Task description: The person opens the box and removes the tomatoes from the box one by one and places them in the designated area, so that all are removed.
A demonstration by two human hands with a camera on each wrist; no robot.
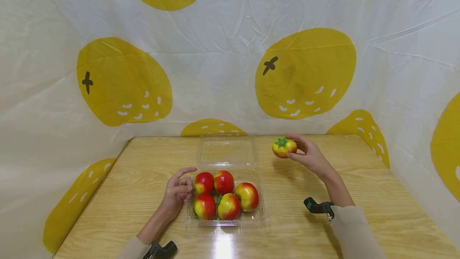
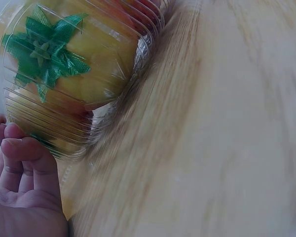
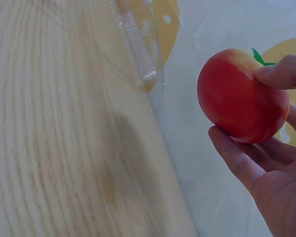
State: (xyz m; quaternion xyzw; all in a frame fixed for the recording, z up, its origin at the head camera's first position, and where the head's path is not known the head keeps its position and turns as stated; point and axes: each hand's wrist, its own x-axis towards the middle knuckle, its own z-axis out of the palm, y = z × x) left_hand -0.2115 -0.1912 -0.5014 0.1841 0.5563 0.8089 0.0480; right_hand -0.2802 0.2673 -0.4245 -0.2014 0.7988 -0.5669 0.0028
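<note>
My right hand (image 1: 310, 157) holds a red-and-yellow toy tomato (image 1: 284, 148) above the table, right of a clear plastic box (image 1: 263, 211). Its thumb and fingers are round the fruit, whose green fabric calyx faces up in the head view. In the right wrist view the red side of this toy tomato (image 3: 239, 98) shows. Several more toy tomatoes (image 1: 229, 206) sit in the box in two rows. At the box's left side, my left hand (image 1: 176, 193) pinches the rim, its index finger stretched out along it. The left wrist view shows the fingertips (image 2: 19, 148) against the ribbed wall.
The box's hinged lid (image 1: 228, 153) lies folded back toward the rear of the wooden table (image 1: 143, 163). Behind and beside the table hangs a white cloth (image 1: 215, 51) printed with big yellow fruit. Black wrist mounts (image 1: 318, 206) sit by both sleeves.
</note>
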